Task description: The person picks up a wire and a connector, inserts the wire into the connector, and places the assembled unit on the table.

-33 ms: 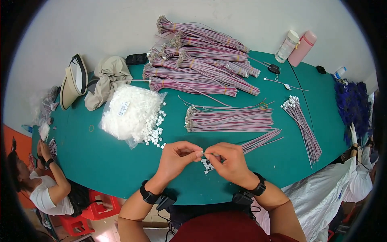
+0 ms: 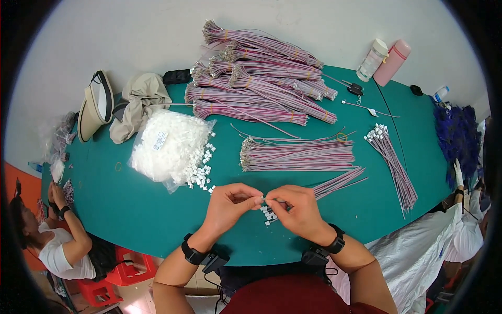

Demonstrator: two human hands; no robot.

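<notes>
Plastic bag (image 2: 167,146) spills white connectors (image 2: 201,170) near both hands.

A clear bottle (image 2: 372,60) and a pink bottle (image 2: 392,63) stood together at the green desk's (image 2: 130,209) far right edge. A visor cap (image 2: 94,107) and crumpled beige cloth (image 2: 140,102) lay near its far left corner, a black pouch (image 2: 176,77) just beyond.

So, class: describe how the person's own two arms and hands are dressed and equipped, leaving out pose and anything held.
Both forearms are bare, with no sleeves and no gloves. The left hand has a black band at its wrist with a small black box clipped beneath. The right hand has a matching black wristband and a similar black box by the wrist. The fingers carry no rings that I can make out.
</notes>
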